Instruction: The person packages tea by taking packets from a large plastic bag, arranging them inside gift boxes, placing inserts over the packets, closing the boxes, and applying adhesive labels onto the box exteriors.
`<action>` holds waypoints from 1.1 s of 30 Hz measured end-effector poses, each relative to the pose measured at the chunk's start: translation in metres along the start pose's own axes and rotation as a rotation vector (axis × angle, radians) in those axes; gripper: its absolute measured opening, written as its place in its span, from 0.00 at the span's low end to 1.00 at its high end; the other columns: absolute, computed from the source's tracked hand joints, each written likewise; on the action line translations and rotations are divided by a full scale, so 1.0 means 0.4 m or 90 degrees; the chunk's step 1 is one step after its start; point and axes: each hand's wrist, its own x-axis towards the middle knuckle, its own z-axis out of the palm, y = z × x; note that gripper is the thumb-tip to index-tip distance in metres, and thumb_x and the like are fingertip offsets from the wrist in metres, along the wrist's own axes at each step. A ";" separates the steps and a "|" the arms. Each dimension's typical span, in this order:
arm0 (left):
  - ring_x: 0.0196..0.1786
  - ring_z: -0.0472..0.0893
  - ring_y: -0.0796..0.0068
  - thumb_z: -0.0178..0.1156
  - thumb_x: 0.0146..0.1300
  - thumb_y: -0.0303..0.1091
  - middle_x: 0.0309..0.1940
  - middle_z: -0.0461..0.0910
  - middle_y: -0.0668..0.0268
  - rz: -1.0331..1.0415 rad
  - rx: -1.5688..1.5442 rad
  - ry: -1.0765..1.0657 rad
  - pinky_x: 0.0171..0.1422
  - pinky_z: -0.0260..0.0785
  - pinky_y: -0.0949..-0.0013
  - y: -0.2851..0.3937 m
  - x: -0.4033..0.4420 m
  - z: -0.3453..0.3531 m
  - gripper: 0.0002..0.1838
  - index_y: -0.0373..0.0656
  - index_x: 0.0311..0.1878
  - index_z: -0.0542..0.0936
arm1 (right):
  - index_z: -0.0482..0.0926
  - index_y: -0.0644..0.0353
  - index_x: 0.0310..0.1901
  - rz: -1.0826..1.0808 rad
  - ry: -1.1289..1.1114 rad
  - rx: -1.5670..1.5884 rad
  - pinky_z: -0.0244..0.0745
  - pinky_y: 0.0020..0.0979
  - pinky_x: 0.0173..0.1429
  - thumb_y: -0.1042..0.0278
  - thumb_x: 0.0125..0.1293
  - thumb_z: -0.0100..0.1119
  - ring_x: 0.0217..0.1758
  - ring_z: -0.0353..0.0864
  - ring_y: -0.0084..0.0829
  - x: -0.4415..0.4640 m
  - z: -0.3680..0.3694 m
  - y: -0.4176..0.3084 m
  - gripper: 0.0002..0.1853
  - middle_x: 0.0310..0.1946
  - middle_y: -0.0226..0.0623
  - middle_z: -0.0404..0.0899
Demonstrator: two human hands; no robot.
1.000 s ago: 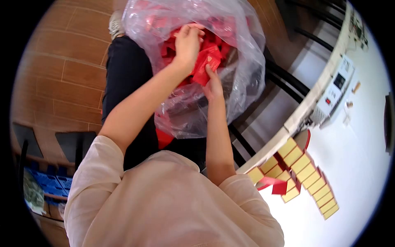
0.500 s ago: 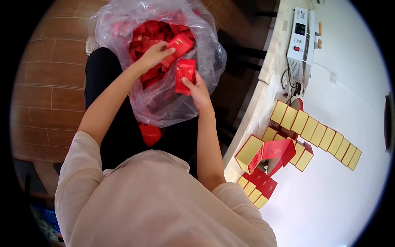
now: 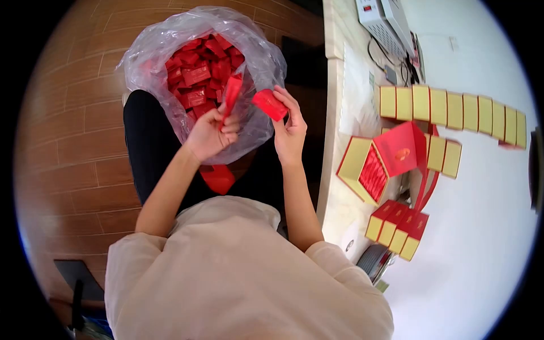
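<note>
My left hand (image 3: 211,135) is closed on a small red packet (image 3: 232,92), seen nearly edge-on above the bag's near side. Pinched between thumb and fingers of my right hand (image 3: 291,131) is another red packet (image 3: 270,105), tilted, a short way right of the first. Below both hands a large clear plastic bag (image 3: 265,51) gapes wide, with many similar red packets (image 3: 195,75) heaped loosely inside. Something red (image 3: 218,179) lies between my legs, below the bag.
To the right runs a pale counter (image 3: 334,102). On it an open red-and-gold box (image 3: 354,168) holds a row of red packets. Several closed boxes (image 3: 453,107) stand in rows, more boxes (image 3: 398,228) nearer me. A white appliance (image 3: 385,25) with cables sits at the far end.
My left hand has drawn back from over the heap with its packet, now turned edge-on. The packet in my right hand has tilted. The view has swung toward the counter.
</note>
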 end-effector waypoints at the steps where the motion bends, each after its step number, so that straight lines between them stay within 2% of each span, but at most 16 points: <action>1: 0.26 0.62 0.78 0.45 0.58 0.29 0.27 0.63 0.70 -0.033 0.022 0.009 0.34 0.58 0.74 -0.033 -0.008 0.015 0.08 0.45 0.41 0.69 | 0.78 0.59 0.52 -0.082 -0.004 -0.050 0.59 0.34 0.70 0.83 0.58 0.56 0.66 0.68 0.38 -0.015 -0.012 -0.018 0.20 0.59 0.41 0.74; 2: 0.26 0.62 0.78 0.45 0.58 0.29 0.27 0.63 0.70 -0.042 0.033 0.016 0.34 0.58 0.74 -0.061 -0.018 0.029 0.08 0.45 0.41 0.69 | 0.80 0.56 0.51 -0.092 -0.019 -0.046 0.55 0.39 0.72 0.83 0.54 0.58 0.71 0.61 0.44 -0.038 -0.023 -0.035 0.21 0.62 0.42 0.71; 5: 0.27 0.63 0.78 0.44 0.64 0.31 0.28 0.66 0.70 -0.066 0.185 0.001 0.33 0.57 0.74 -0.122 -0.050 0.078 0.05 0.46 0.41 0.69 | 0.81 0.56 0.51 -0.111 -0.034 -0.003 0.53 0.40 0.73 0.82 0.55 0.59 0.71 0.60 0.46 -0.107 -0.035 -0.055 0.21 0.63 0.42 0.69; 7: 0.28 0.64 0.79 0.42 0.61 0.27 0.29 0.66 0.72 -0.009 0.382 0.055 0.31 0.56 0.76 -0.145 -0.078 0.120 0.33 0.60 0.72 0.57 | 0.81 0.55 0.51 -0.109 -0.027 0.026 0.54 0.42 0.73 0.82 0.54 0.59 0.71 0.61 0.48 -0.147 -0.042 -0.075 0.21 0.64 0.44 0.68; 9: 0.30 0.67 0.82 0.39 0.64 0.26 0.34 0.70 0.72 0.004 0.427 0.051 0.31 0.58 0.77 -0.162 -0.104 0.146 0.36 0.62 0.75 0.49 | 0.82 0.56 0.51 -0.124 -0.039 0.018 0.56 0.42 0.72 0.81 0.54 0.61 0.70 0.62 0.48 -0.184 -0.048 -0.084 0.21 0.64 0.45 0.68; 12: 0.40 0.72 0.85 0.37 0.68 0.27 0.63 0.66 0.67 0.124 0.468 0.222 0.33 0.64 0.76 -0.226 -0.112 0.197 0.34 0.60 0.76 0.45 | 0.82 0.55 0.52 -0.147 -0.020 -0.006 0.57 0.43 0.71 0.80 0.53 0.63 0.68 0.64 0.49 -0.220 -0.052 -0.103 0.22 0.63 0.46 0.69; 13: 0.40 0.72 0.85 0.37 0.68 0.27 0.63 0.66 0.67 0.111 0.481 0.225 0.33 0.64 0.76 -0.236 -0.121 0.193 0.34 0.60 0.76 0.45 | 0.82 0.55 0.52 -0.154 -0.012 -0.018 0.57 0.44 0.71 0.80 0.52 0.63 0.68 0.64 0.49 -0.227 -0.057 -0.109 0.22 0.63 0.47 0.69; 14: 0.54 0.69 0.78 0.39 0.71 0.35 0.66 0.64 0.65 0.087 0.538 0.227 0.52 0.62 0.71 -0.246 -0.127 0.191 0.29 0.54 0.75 0.49 | 0.80 0.55 0.54 -0.173 -0.010 -0.054 0.57 0.44 0.71 0.81 0.52 0.62 0.68 0.64 0.50 -0.230 -0.065 -0.114 0.25 0.64 0.48 0.68; 16: 0.69 0.64 0.71 0.41 0.75 0.43 0.70 0.59 0.63 0.104 0.612 0.208 0.71 0.57 0.66 -0.268 -0.126 0.202 0.28 0.44 0.74 0.52 | 0.79 0.54 0.57 -0.197 -0.014 -0.144 0.56 0.44 0.72 0.82 0.52 0.61 0.69 0.62 0.50 -0.237 -0.088 -0.124 0.27 0.66 0.48 0.64; 18: 0.69 0.64 0.71 0.41 0.74 0.40 0.70 0.59 0.62 0.100 0.674 0.209 0.71 0.56 0.67 -0.278 -0.116 0.199 0.29 0.44 0.74 0.51 | 0.77 0.53 0.59 -0.214 -0.010 -0.224 0.56 0.43 0.72 0.83 0.52 0.59 0.70 0.60 0.50 -0.253 -0.112 -0.132 0.29 0.68 0.49 0.60; 21: 0.70 0.63 0.71 0.39 0.70 0.32 0.70 0.58 0.60 0.132 0.782 0.197 0.72 0.55 0.68 -0.289 -0.109 0.146 0.31 0.44 0.75 0.48 | 0.73 0.54 0.63 -0.059 -0.116 -0.203 0.54 0.42 0.72 0.81 0.58 0.54 0.72 0.57 0.48 -0.295 -0.144 -0.140 0.28 0.72 0.50 0.52; 23: 0.70 0.62 0.71 0.37 0.68 0.27 0.71 0.57 0.58 0.154 0.855 0.178 0.72 0.53 0.69 -0.290 -0.101 0.112 0.33 0.44 0.76 0.46 | 0.71 0.59 0.64 0.040 -0.130 0.187 0.55 0.41 0.70 0.74 0.65 0.49 0.70 0.58 0.46 -0.314 -0.149 -0.134 0.23 0.73 0.50 0.49; 25: 0.66 0.66 0.67 0.36 0.63 0.22 0.71 0.57 0.55 0.200 1.034 0.145 0.69 0.58 0.68 -0.297 -0.098 0.095 0.36 0.46 0.76 0.44 | 0.66 0.63 0.66 0.063 -0.104 0.263 0.54 0.38 0.71 0.67 0.72 0.42 0.71 0.58 0.41 -0.334 -0.141 -0.131 0.22 0.72 0.48 0.51; 27: 0.61 0.73 0.64 0.36 0.57 0.18 0.69 0.59 0.51 0.188 1.152 0.131 0.64 0.63 0.67 -0.336 -0.098 0.155 0.41 0.49 0.77 0.42 | 0.58 0.63 0.69 0.272 -0.021 0.443 0.51 0.35 0.73 0.63 0.74 0.41 0.73 0.55 0.37 -0.341 -0.129 -0.140 0.25 0.71 0.46 0.53; 30: 0.45 0.81 0.53 0.39 0.57 0.17 0.54 0.74 0.45 0.210 1.320 0.098 0.51 0.71 0.62 -0.360 -0.094 0.141 0.44 0.51 0.77 0.38 | 0.50 0.63 0.71 0.208 0.012 0.387 0.48 0.33 0.75 0.64 0.74 0.45 0.74 0.53 0.35 -0.333 -0.127 -0.143 0.29 0.70 0.46 0.54; 33: 0.38 0.81 0.46 0.41 0.58 0.19 0.44 0.78 0.44 0.261 1.397 0.080 0.43 0.72 0.57 -0.388 -0.067 0.158 0.43 0.45 0.76 0.37 | 0.45 0.64 0.72 0.148 0.059 0.344 0.46 0.34 0.76 0.67 0.72 0.49 0.75 0.52 0.36 -0.316 -0.175 -0.174 0.34 0.71 0.48 0.52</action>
